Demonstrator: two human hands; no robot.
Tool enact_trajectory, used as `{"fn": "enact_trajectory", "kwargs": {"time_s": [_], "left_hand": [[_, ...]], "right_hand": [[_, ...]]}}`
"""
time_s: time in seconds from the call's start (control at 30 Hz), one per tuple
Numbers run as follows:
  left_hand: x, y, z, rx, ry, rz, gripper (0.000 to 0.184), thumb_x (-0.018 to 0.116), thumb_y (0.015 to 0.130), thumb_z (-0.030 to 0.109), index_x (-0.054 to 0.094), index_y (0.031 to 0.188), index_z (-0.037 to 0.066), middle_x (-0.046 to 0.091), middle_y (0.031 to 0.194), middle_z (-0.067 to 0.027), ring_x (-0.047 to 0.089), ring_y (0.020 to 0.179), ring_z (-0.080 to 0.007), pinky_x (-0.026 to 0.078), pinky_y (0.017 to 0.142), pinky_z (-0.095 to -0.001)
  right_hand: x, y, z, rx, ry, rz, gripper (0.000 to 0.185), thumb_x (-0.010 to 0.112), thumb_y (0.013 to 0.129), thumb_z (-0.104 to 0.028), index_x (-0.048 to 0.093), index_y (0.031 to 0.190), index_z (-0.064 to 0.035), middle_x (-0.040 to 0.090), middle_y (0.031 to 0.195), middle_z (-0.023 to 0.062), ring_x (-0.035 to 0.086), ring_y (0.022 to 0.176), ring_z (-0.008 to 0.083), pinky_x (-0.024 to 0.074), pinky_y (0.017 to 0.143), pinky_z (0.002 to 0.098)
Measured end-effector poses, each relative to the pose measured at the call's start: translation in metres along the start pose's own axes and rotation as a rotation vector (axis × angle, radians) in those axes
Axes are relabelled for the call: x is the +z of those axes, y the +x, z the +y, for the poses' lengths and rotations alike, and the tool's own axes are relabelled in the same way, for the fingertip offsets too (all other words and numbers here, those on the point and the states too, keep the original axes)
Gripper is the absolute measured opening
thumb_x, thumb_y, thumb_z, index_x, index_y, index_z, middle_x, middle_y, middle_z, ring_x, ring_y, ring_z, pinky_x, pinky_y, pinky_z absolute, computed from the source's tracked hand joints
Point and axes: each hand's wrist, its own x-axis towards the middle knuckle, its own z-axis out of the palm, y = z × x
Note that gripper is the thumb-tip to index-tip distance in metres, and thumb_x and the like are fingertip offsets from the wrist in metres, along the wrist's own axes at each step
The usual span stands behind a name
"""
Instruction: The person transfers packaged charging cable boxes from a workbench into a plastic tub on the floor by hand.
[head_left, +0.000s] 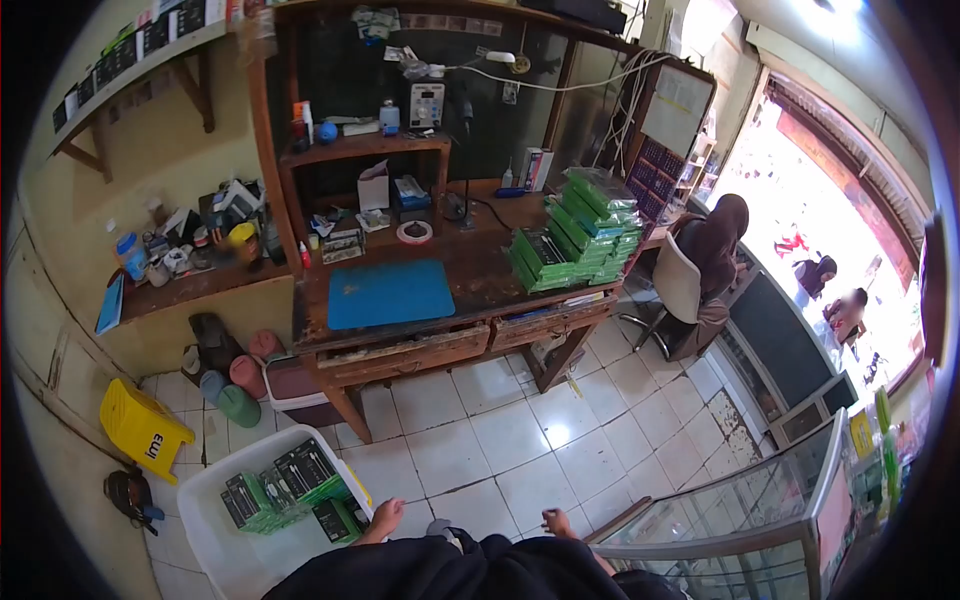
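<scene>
My left hand (385,518) is at the bottom of the view, just right of a white plastic tub (200,480); its fingers look curled, and nothing can be made out in them. Inside the tub lie stacks of green and black boxes (262,500). Further right, my right hand (557,522) hangs over the tiled floor, fingers curled and small in view, with no object visible in them. Stacked green boxes in clear wrap (580,235) stand on the right part of the wooden desk (480,255). A blue mat (390,294) lies at the desk's left front.
A glass display case (740,500) stands at the lower right. One person (715,245) sits on a chair (676,285) beyond the desk, and others are outside the opening. A yellow stool (143,430) and a bin (300,390) stand at the left.
</scene>
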Motion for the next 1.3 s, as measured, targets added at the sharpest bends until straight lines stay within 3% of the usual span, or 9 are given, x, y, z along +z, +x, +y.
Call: {"fn": "enact_trajectory", "kwargs": {"time_s": [0.17, 0.37, 0.43, 0.67, 0.77, 0.83, 1.0, 1.2, 1.3], "left_hand": [[-0.002, 0.091, 0.114, 0.294, 0.041, 0.133, 0.021, 0.050, 0.076, 0.019, 0.052, 0.095, 0.011, 0.058, 0.082, -0.0107, 0.056, 0.073, -0.0226, 0.044, 0.065, -0.0291], [0.002, 0.168, 0.298, 0.460, -0.230, 0.222, 0.020, 0.048, 0.080, 0.011, 0.051, 0.098, 0.005, 0.058, 0.085, -0.0064, 0.056, 0.077, -0.0148, 0.044, 0.069, -0.0247], [0.002, 0.189, 0.360, 0.504, -0.361, 0.203, 0.020, 0.048, 0.080, 0.011, 0.051, 0.099, 0.003, 0.055, 0.090, -0.0060, 0.054, 0.081, -0.0135, 0.043, 0.072, -0.0241], [0.007, 0.284, 0.517, 0.701, -0.626, 0.366, 0.028, 0.051, 0.079, 0.013, 0.046, 0.103, 0.001, 0.047, 0.100, -0.0113, 0.050, 0.092, -0.0167, 0.042, 0.077, -0.0257], [0.010, 0.317, 0.539, 0.602, -0.603, 0.429, 0.037, 0.056, 0.076, 0.021, 0.045, 0.105, 0.001, 0.047, 0.100, -0.0140, 0.050, 0.091, -0.0209, 0.042, 0.076, -0.0281], [0.013, 0.334, 0.549, 0.485, -0.264, 0.648, 0.049, 0.060, 0.071, 0.030, 0.043, 0.106, 0.000, 0.050, 0.097, -0.0149, 0.050, 0.090, -0.0245, 0.042, 0.074, -0.0319], [0.006, 0.346, 0.546, 0.258, -0.702, 0.333, 0.049, 0.065, 0.066, 0.027, 0.048, 0.102, -0.002, 0.058, 0.088, -0.0120, 0.056, 0.075, -0.0176, 0.044, 0.063, -0.0285], [-0.003, 0.353, 0.549, 0.255, -0.548, 0.222, 0.048, 0.064, 0.068, 0.019, 0.041, 0.105, -0.003, 0.055, 0.087, -0.0069, 0.052, 0.067, -0.0074, 0.042, 0.055, -0.0216], [-0.013, 0.345, 0.555, 0.256, -0.602, 0.109, 0.050, 0.065, 0.067, 0.017, 0.039, 0.105, -0.002, 0.053, 0.092, -0.0079, 0.051, 0.076, -0.0098, 0.042, 0.062, -0.0226]], "right_hand": [[-0.036, 0.065, -0.118, -0.160, 0.274, 0.000, 0.025, 0.048, 0.080, -0.023, 0.052, 0.094, -0.0033, 0.054, 0.077, 0.0065, 0.053, 0.070, 0.0157, 0.0445, 0.059, 0.0287], [-0.125, 0.123, -0.301, -0.526, 0.464, 0.088, 0.033, 0.047, 0.081, -0.024, 0.046, 0.106, -0.0035, 0.053, 0.093, 0.0068, 0.049, 0.075, 0.0133, 0.0410, 0.066, 0.0267], [-0.141, 0.153, -0.352, -0.901, 0.343, 0.344, 0.034, 0.048, 0.081, -0.022, 0.045, 0.108, -0.0030, 0.050, 0.098, 0.0079, 0.048, 0.082, 0.0152, 0.0389, 0.072, 0.0264], [-0.148, 0.127, -0.486, -0.994, 0.449, 0.489, 0.039, 0.051, 0.078, -0.016, 0.039, 0.111, 0.0001, 0.043, 0.105, 0.0138, 0.039, 0.091, 0.0248, 0.0325, 0.079, 0.0312], [-0.140, 0.115, -0.505, -1.010, 0.394, 0.601, 0.040, 0.052, 0.077, -0.014, 0.038, 0.112, 0.0004, 0.043, 0.105, 0.0146, 0.036, 0.093, 0.0264, 0.0306, 0.079, 0.0335], [-0.137, 0.120, -0.510, -0.925, 0.332, 0.723, 0.041, 0.052, 0.077, -0.016, 0.038, 0.111, 0.0005, 0.041, 0.108, 0.0145, 0.035, 0.093, 0.0279, 0.0282, 0.082, 0.0345], [-0.132, 0.126, -0.518, -0.921, 0.252, 0.802, 0.040, 0.050, 0.078, -0.020, 0.039, 0.111, -0.0008, 0.041, 0.101, 0.0157, 0.034, 0.094, 0.0292, 0.0263, 0.082, 0.0375], [-0.128, 0.130, -0.519, -0.799, 0.277, 0.792, 0.047, 0.053, 0.076, -0.027, 0.037, 0.112, -0.0015, 0.032, 0.103, 0.0174, 0.031, 0.097, 0.0315, 0.0241, 0.084, 0.0415], [-0.124, 0.131, -0.521, -0.823, 0.312, 0.824, 0.051, 0.053, 0.076, -0.034, 0.038, 0.113, -0.0017, 0.032, 0.104, 0.0174, 0.030, 0.098, 0.0303, 0.0232, 0.085, 0.0391]]}}
